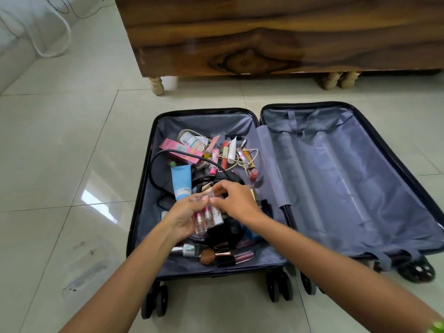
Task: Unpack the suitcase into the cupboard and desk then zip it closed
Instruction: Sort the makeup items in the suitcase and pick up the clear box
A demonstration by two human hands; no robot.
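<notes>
A black suitcase (312,179) lies open flat on the floor, grey lining showing. Its left half holds several cosmetics: a blue tube (181,182), a pink box (179,151), a makeup brush (215,255), a black cable (182,156) and small lipsticks. The right half is bare. Over the left half, my left hand (183,218) grips a bunch of small clear lip-gloss tubes (206,216). My right hand (236,200) pinches the top of the same bunch with its fingertips.
A dark wooden cabinet (264,39) on turned pale legs stands just beyond the suitcase. Glossy pale floor tiles (72,152) surround it. A white cable (51,37) loops at the far left near a white wall.
</notes>
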